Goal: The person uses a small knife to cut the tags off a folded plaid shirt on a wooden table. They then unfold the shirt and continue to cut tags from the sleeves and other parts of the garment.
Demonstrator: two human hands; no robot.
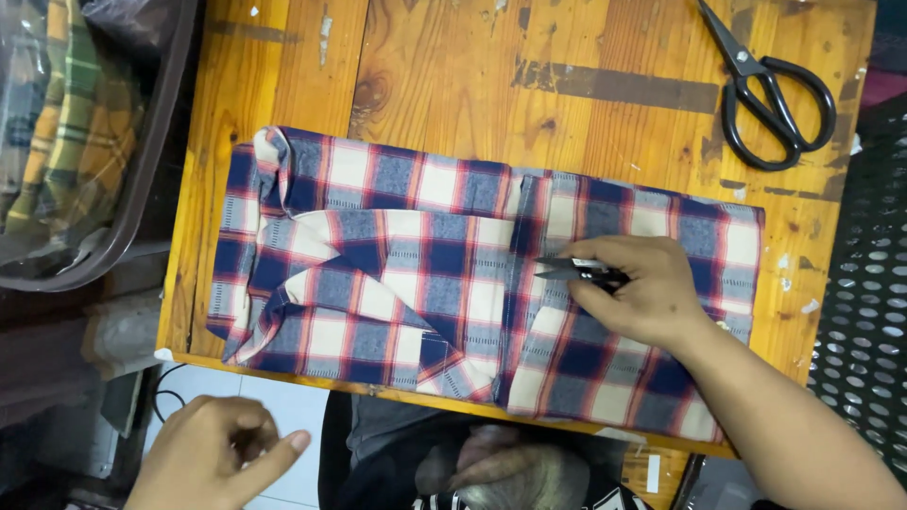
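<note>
One snipper (pixel 578 271) in right hand (pixel 642 288) (over plaid shirt (pixel 397 264)).

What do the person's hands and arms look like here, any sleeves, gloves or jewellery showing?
Both hands are bare: no gloves, rings or watch visible. The right hand leads into a bare forearm with no sleeve in view. The left hand shows only to the wrist, so any sleeve there cannot be told.

The right hand (pixel 642 288) presses small thread snips (pixel 578 271) onto a folded plaid shirt (pixel 453 283) on the wooden table (pixel 453 85), while the left hand (pixel 213 458) hangs below the table's edge.
</note>
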